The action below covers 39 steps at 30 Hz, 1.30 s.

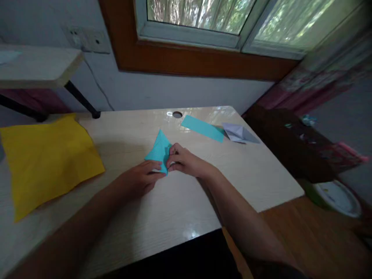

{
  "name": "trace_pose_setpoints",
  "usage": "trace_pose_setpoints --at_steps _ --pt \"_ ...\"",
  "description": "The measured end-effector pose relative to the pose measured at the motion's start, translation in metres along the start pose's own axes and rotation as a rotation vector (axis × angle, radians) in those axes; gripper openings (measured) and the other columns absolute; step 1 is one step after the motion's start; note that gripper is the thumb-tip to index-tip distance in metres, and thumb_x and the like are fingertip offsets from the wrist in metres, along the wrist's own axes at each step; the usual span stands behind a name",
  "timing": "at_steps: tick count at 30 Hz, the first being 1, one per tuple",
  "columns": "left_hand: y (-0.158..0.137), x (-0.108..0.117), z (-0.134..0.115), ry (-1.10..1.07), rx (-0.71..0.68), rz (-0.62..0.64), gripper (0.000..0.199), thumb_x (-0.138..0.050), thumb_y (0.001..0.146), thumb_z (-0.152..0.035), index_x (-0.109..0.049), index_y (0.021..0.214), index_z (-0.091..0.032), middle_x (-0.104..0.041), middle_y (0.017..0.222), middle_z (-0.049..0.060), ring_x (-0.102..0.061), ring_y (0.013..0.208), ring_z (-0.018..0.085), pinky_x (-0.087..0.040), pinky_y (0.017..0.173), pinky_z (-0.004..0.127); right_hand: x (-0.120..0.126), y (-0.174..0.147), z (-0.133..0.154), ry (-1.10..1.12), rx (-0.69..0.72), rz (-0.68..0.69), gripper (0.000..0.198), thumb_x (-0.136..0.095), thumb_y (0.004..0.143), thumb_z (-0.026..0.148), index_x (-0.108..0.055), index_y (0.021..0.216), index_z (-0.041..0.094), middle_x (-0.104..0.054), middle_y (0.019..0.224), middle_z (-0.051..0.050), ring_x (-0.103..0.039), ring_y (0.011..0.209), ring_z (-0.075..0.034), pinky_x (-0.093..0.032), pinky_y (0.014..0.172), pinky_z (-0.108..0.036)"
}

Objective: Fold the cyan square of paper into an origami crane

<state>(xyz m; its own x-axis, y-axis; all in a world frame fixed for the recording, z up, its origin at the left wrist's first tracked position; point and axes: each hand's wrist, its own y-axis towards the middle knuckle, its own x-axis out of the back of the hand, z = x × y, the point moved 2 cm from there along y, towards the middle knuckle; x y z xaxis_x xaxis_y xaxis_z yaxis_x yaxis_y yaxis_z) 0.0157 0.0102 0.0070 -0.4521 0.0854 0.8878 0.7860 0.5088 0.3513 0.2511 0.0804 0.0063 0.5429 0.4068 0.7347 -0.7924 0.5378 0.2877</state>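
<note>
A folded piece of turquoise paper (160,149) rests on the pale table, its pointed corner facing the window. My left hand (147,176) grips its lower edge, the fingers lying along the near side. At the paper's right edge, my right hand (181,161) pinches it with curled fingers. A bit of white shows along the lower edge near my left fingertips. Parts of the paper's near and right edges are hidden by my fingers.
Yellow paper or cloth (52,162) lies at the left. Farther back are a turquoise strip (203,128) and a folded whitish paper (236,133), near a round table hole (177,114). A raised shelf (37,66) with black legs stands back left. The table's right edge drops to the floor.
</note>
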Motion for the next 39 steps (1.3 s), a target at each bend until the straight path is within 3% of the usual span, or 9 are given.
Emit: trace_pose_setpoints --at_steps 26,39 --pt "0.005 -0.001 -0.002 0.032 0.014 0.01 0.037 -0.052 0.096 -0.011 -0.064 0.13 -0.019 -0.065 0.125 0.012 -0.061 0.119 0.025 -0.057 0.101 0.045 0.002 0.006 0.007 -0.081 -0.054 0.063 0.009 -0.064 0.096 0.025 -0.073 0.098 0.024 -0.051 0.105 -0.006 -0.051 0.1 -0.02 -0.047 0.086 -0.034" --pt "0.008 0.001 -0.006 0.021 0.014 0.021 0.035 -0.053 0.096 -0.01 -0.062 0.129 -0.016 -0.067 0.123 0.012 -0.061 0.121 0.025 -0.055 0.103 0.043 0.001 0.009 0.016 -0.168 -0.16 0.109 0.009 -0.067 0.092 0.022 -0.071 0.1 0.024 -0.052 0.107 -0.006 -0.049 0.1 -0.021 -0.041 0.085 -0.033"
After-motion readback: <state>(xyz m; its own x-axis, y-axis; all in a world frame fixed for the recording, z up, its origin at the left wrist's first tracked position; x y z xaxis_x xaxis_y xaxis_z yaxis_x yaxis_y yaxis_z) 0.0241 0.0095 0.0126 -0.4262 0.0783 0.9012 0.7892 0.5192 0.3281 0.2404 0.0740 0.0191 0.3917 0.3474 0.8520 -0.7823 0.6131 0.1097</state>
